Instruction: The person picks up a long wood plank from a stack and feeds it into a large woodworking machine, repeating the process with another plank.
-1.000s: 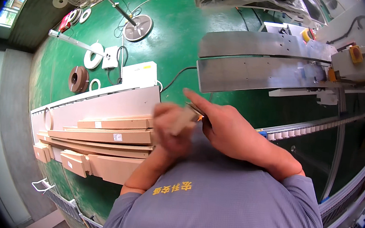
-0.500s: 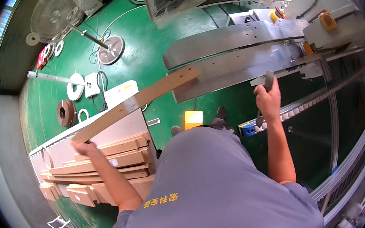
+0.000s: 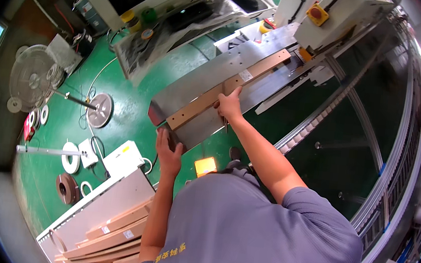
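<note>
A long wooden board [image 3: 200, 104] with small holes and a white label lies along the raised edge of a metal worktable [image 3: 203, 130]. Over the board's near edge is my right hand [image 3: 230, 105], index finger stretched forward and the other fingers curled. A narrow dark end, seemingly of the grey bar [image 3: 226, 127], pokes out below its palm; the rest is mostly hidden. At the table's left end, my left hand [image 3: 167, 152] has its fingers stretched and thumb apart, close to the board's end. Something dark shows between thumb and fingers; I cannot tell what.
Several more boards [image 3: 115, 235] lie stacked on a pale table [image 3: 109, 198] at lower left. A yellow box [image 3: 205, 167] sits on the floor near my feet. A standing fan [image 3: 35, 77] and brown roll [image 3: 67, 188] are at left. Metal rails [image 3: 400, 153] run along the right.
The board has gone from my left hand onto the metal worktable. My left hand moved right and forward and let go; my right hand came left onto the board. The view has turned.
</note>
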`<state>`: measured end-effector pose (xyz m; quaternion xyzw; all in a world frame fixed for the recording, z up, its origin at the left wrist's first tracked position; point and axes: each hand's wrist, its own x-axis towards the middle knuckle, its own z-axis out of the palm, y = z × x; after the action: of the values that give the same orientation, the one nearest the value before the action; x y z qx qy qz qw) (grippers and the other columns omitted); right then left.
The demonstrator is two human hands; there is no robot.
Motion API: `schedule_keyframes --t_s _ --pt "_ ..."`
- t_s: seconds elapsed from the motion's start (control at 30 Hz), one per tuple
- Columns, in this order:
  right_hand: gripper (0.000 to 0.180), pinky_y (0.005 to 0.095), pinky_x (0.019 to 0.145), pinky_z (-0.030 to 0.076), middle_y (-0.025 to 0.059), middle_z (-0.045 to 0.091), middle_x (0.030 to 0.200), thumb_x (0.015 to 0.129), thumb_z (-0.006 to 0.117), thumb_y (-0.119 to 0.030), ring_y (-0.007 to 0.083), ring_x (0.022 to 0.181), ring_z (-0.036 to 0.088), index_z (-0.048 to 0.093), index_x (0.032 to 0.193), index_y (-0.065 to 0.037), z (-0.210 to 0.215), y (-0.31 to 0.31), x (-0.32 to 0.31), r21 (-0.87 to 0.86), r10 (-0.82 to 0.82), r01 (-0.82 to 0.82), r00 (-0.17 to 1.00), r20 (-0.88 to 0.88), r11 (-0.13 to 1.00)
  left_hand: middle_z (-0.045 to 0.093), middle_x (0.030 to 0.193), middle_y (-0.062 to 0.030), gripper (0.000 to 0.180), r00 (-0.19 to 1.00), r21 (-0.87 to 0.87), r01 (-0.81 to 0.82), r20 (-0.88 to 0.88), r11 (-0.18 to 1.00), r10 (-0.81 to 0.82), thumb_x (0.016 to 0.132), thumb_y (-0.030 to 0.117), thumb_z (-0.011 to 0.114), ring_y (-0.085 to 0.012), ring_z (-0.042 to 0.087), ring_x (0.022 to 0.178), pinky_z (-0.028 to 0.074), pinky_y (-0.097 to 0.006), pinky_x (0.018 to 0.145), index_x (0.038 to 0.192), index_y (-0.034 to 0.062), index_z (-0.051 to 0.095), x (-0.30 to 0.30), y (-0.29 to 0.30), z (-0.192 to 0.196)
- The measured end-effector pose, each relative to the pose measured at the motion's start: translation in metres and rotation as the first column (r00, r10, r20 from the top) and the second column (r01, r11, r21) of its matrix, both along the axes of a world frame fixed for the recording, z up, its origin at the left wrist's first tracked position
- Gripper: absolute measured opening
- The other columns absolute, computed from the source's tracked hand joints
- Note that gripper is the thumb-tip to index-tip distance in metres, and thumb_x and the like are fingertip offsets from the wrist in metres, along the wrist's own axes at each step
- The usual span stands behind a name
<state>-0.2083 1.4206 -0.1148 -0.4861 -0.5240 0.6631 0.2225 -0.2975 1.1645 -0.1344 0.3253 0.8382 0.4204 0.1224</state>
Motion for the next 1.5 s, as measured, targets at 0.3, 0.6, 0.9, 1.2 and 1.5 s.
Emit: schedule_keyframes --t_s 0.3,0.6,0.9,1.2,1.5 --pt "0.100 0.0318 0.045 0.047 0.0146 0.063 0.065 0.083 0.055 -0.010 0.0204 0.049 0.058 -0.024 0.141 0.009 -0.005 0.064 0.020 0.103 -0.083 0.069 0.988 0.132 0.992 0.032 0.147 -0.0309 0.067 0.918 -0.061 0.389 0.114 0.919 -0.380 0.076 0.022 0.070 -0.0454 0.020 0.142 0.022 -0.046 0.115 0.135 0.0021 0.048 0.009 0.067 0.037" --pt "0.091 0.0341 0.036 0.043 0.0140 0.060 0.063 0.083 0.053 -0.008 0.0209 0.045 0.057 -0.015 0.142 0.003 -0.033 0.174 0.052 0.129 -0.136 0.131 0.990 0.031 0.983 0.034 0.146 -0.0284 0.058 0.806 -0.010 0.591 0.054 0.806 -0.590 0.076 0.021 0.069 -0.0414 0.019 0.144 0.024 -0.045 0.114 0.130 0.0056 0.053 0.022 0.155 0.021" --pt "0.096 0.0301 0.034 0.037 0.0122 0.059 0.062 0.088 0.053 -0.012 0.0144 0.040 0.047 -0.026 0.141 0.001 -0.030 0.199 0.073 0.071 -0.084 0.086 0.996 -0.028 0.994 0.054 0.132 -0.0192 0.040 0.923 0.213 0.346 0.094 0.914 -0.372 0.081 0.007 0.061 -0.0371 0.042 0.132 0.033 -0.043 0.110 0.121 0.0035 0.059 0.015 0.064 0.049" --pt "0.027 0.0283 0.032 0.032 0.0095 0.055 0.063 0.091 0.055 -0.016 0.0121 0.039 0.043 0.032 0.102 -0.007 -0.033 0.240 0.079 0.177 -0.163 0.147 0.983 0.079 0.973 0.062 0.116 -0.0163 0.033 0.922 -0.101 -0.386 -0.007 0.917 0.387 0.083 0.001 0.057 -0.0308 0.057 0.113 0.041 -0.039 0.101 0.116 -0.0012 0.060 0.017 -0.214 -0.032" --pt "0.027 0.0268 0.037 0.029 -0.0046 0.046 0.052 0.087 0.065 -0.028 0.0082 0.039 0.038 0.058 0.066 -0.013 -0.078 0.305 0.106 0.288 -0.055 -0.021 0.965 0.255 0.958 0.057 0.124 -0.0218 0.049 0.819 -0.350 -0.535 0.006 0.769 0.573 0.076 0.010 0.061 -0.0374 0.051 0.118 0.038 -0.042 0.104 0.123 -0.0028 0.056 0.034 -0.339 -0.061"
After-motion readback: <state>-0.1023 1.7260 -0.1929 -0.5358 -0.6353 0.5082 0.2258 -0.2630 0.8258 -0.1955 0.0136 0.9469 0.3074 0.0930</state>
